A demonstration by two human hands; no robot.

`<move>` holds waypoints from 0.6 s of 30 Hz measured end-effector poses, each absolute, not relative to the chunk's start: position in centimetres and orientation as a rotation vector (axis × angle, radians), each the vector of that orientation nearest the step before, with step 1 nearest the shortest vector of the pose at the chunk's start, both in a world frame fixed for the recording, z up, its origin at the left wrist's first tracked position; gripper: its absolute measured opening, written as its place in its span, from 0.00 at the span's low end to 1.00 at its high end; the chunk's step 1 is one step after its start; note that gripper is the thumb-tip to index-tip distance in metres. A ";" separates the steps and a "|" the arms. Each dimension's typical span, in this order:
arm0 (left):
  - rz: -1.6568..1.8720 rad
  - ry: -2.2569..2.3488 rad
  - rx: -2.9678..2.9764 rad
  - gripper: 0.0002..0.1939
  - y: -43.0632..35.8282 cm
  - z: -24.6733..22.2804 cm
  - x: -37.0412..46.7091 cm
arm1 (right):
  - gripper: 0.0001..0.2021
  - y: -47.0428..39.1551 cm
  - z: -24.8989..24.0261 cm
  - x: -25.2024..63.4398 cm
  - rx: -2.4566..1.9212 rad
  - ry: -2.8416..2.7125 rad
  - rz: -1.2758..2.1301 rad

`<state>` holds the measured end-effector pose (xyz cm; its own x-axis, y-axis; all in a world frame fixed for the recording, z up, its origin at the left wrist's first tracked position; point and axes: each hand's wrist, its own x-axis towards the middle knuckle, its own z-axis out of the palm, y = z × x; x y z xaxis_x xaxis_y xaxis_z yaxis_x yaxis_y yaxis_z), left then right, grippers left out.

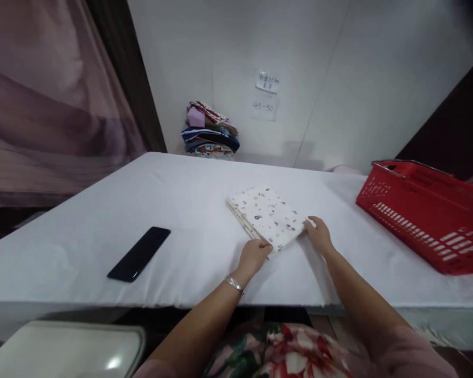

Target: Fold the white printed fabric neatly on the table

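A folded white cloth (pixel 266 215) with small grey printed figures lies on the white-covered table in front of me, its stacked layers showing along the left edge. My left hand (pixel 255 254), with a silver bracelet at the wrist, pinches the near corner between thumb and fingers. At the right corner my right hand (pixel 318 234) grips the cloth's edge; its fingertips are partly hidden by the fabric. The cloth's near edge between the hands appears slightly raised.
A black phone (pixel 139 254) lies on the table (pixel 82 241) to the left. On the right stands a red plastic basket (pixel 418 210) with metal handles. Folded clothes (pixel 211 131) are piled by the back wall. A pale stool (pixel 67 349) is below the front edge at left.
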<state>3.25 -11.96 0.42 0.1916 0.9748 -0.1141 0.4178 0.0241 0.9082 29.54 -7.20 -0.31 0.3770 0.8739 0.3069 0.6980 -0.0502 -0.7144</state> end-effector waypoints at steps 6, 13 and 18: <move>0.769 1.398 1.546 0.14 -12.1 0.7 3.6 | 0.21 -6.1 0.0 30.3 -1.855 -1.375 0.399; 0.709 1.427 1.558 0.09 -12.6 0.9 3.9 | 0.23 -5.9 0.4 29.9 -1.958 -1.494 0.427; 0.820 1.406 1.477 0.07 -13.0 0.3 3.6 | 0.26 -5.8 0.1 30.1 -2.001 -1.522 0.457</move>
